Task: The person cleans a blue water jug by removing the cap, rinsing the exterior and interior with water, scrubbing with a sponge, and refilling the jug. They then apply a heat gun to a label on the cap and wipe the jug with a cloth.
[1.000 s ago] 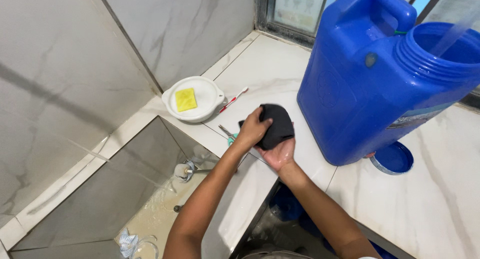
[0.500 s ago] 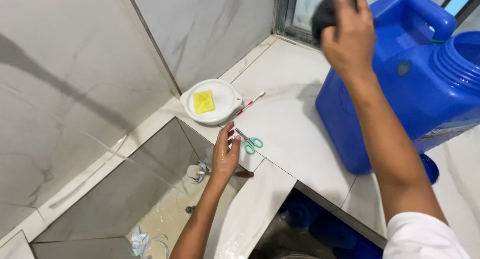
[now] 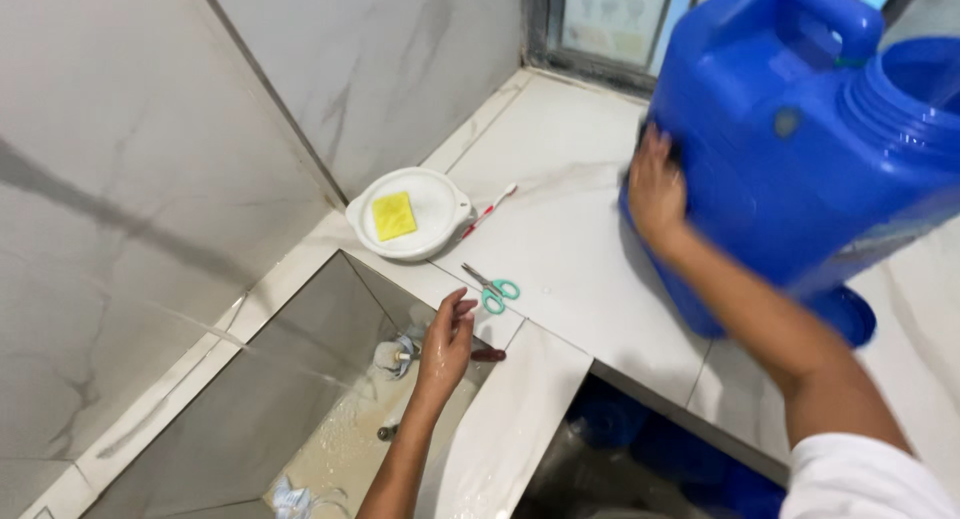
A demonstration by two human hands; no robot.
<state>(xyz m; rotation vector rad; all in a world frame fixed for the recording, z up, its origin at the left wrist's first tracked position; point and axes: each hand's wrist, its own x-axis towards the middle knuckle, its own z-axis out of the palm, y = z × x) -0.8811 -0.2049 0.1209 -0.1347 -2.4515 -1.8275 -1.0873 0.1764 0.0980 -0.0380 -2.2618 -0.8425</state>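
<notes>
Left hand (image 3: 447,341) at the counter (image 3: 570,239) edge, above the sunken tiled basin: fingers loosely spread, holding nothing, fingertips just short of the scissors (image 3: 492,287). Scissors lie flat, green handles, blades pointing toward the white bowl (image 3: 412,215). Bowl holds a yellow sponge (image 3: 394,216); a red-and-white toothbrush (image 3: 490,210) lies just beside its rim. Right hand (image 3: 655,191) pressed flat against the left side of the blue jug (image 3: 800,149), something dark under the fingers, too hidden to identify. Jug: large, bright blue plastic, moulded top handle, wide ribbed open mouth, standing on the counter by the window, well apart from the left hand.
</notes>
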